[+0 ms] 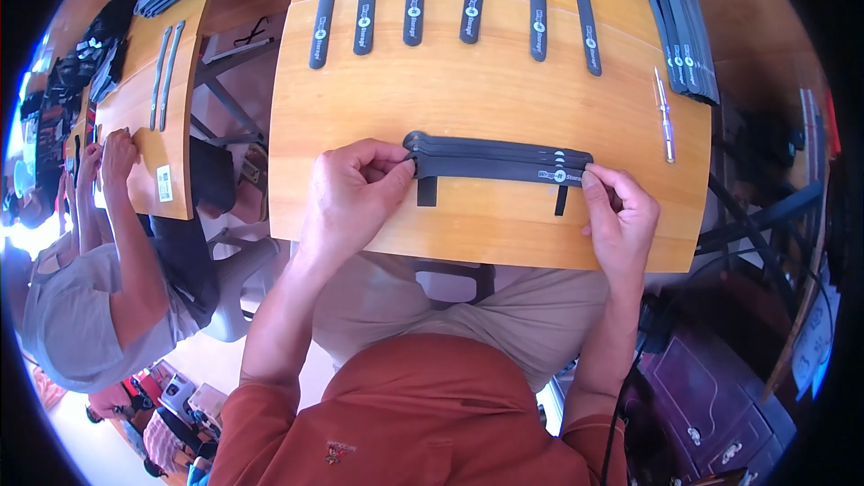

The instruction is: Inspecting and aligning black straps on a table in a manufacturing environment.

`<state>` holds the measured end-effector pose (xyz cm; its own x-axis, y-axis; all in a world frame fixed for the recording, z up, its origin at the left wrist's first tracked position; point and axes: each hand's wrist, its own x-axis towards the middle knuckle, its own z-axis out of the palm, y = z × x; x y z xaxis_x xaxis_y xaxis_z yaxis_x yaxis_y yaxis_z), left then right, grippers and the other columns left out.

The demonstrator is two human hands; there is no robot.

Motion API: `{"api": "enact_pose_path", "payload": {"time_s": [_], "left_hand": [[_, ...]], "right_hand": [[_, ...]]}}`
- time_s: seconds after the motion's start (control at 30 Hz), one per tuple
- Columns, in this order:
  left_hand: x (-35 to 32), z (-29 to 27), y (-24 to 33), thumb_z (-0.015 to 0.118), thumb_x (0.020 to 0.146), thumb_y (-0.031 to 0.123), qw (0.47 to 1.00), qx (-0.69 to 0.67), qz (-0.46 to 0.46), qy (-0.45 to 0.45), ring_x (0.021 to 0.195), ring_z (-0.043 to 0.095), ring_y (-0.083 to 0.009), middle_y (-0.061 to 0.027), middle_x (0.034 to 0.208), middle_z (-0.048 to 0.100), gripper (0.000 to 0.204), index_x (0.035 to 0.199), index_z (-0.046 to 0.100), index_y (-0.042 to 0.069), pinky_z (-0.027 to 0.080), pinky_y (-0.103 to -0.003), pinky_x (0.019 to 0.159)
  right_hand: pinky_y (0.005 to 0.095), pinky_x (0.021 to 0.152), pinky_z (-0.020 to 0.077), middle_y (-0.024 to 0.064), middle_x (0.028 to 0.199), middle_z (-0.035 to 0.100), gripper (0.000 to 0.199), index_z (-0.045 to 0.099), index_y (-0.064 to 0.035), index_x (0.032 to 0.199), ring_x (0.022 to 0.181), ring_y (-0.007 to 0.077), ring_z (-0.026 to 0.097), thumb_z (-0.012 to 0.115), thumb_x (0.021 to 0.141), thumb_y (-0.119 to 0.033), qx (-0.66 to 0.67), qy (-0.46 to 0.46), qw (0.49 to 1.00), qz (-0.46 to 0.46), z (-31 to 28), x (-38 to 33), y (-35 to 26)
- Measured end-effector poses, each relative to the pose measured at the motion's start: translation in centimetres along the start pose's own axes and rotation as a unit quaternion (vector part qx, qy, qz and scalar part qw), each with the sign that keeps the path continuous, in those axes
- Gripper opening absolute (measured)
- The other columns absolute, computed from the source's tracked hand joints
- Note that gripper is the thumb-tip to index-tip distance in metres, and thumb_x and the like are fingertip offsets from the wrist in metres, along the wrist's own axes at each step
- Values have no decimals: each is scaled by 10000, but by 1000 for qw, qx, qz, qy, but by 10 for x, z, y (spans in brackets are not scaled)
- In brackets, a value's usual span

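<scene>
A small stack of dark grey storage straps lies crosswise near the front of the wooden table, its layers slightly fanned. My left hand pinches the rounded left end between thumb and fingers. At the other end, my right hand grips the straps' tip with thumb and forefinger. Two short black tabs, a left tab and a narrower right tab, stick out below the stack's near edge. Pale round prints show on the straps toward the right.
Several single straps lie spaced out along the table's far side. At the right edge sits a pile of straps, with a slim pen-like tool nearer me. Another person works at a table to the left.
</scene>
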<state>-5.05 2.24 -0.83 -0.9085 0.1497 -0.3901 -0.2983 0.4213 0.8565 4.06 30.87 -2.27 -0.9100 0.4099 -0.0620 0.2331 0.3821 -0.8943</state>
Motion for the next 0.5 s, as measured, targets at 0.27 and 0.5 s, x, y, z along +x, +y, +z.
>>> {"api": "enact_pose_path", "payload": {"time_s": [0.27,0.5], "left_hand": [[1,1,-2,751,907,37,1000,-1,0,4,681,617,-49,-23,755,713,127,995,755,-55,511,-234,615],[1,0,-5,751,906,39,1000,-3,-14,3,674,613,-49,-22,754,713,128,996,757,-52,508,-234,612]], "right_hand": [[240,548,427,45,779,662,97,731,67,1004,609,61,545,726,942,-8,-12,7,1000,-15,0,0,2],[248,581,448,77,780,667,105,729,68,1001,631,98,570,735,929,-8,-29,13,999,-30,2,-1,3]]}}
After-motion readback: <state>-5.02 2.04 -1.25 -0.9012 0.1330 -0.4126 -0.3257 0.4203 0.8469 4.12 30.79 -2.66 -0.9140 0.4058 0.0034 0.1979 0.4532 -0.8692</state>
